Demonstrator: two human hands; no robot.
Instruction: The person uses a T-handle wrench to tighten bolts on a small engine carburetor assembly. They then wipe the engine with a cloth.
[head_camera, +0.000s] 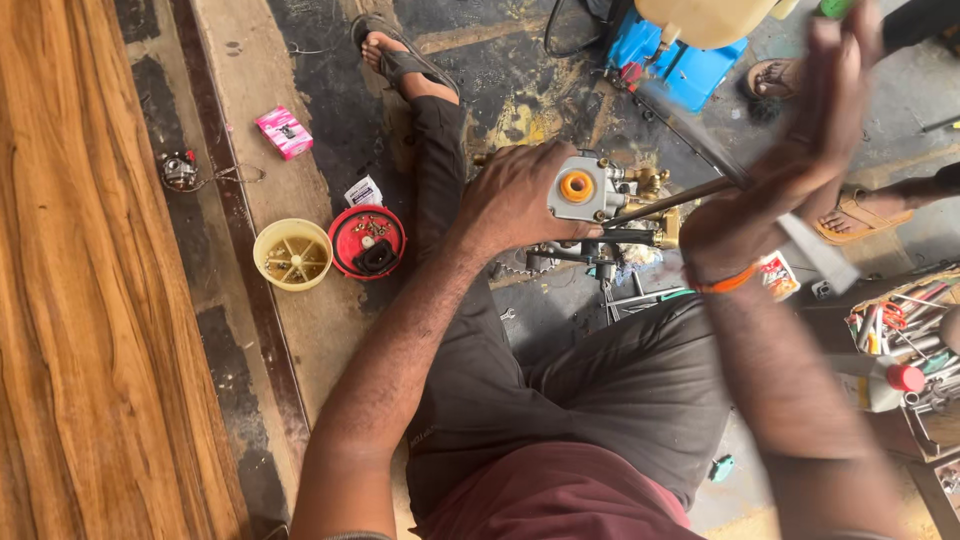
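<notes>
My left hand (520, 195) grips a small grey metal pump body with an orange round port (580, 187), held over my lap. A dark metal rod (665, 202) runs from that part toward my right hand (790, 165), which is blurred with motion, fingers raised and apart near the rod's end. An orange band (728, 282) sits on my right wrist. Brass fittings (655, 185) show behind the grey part.
A cream round cover (292, 254) and a red round cover (367, 241) lie on the floor at left, with a pink box (284, 131) beyond. A blue machine (680, 55) stands ahead. A tool tray (905, 320) sits at right. Another person's sandalled feet (860, 215) are nearby.
</notes>
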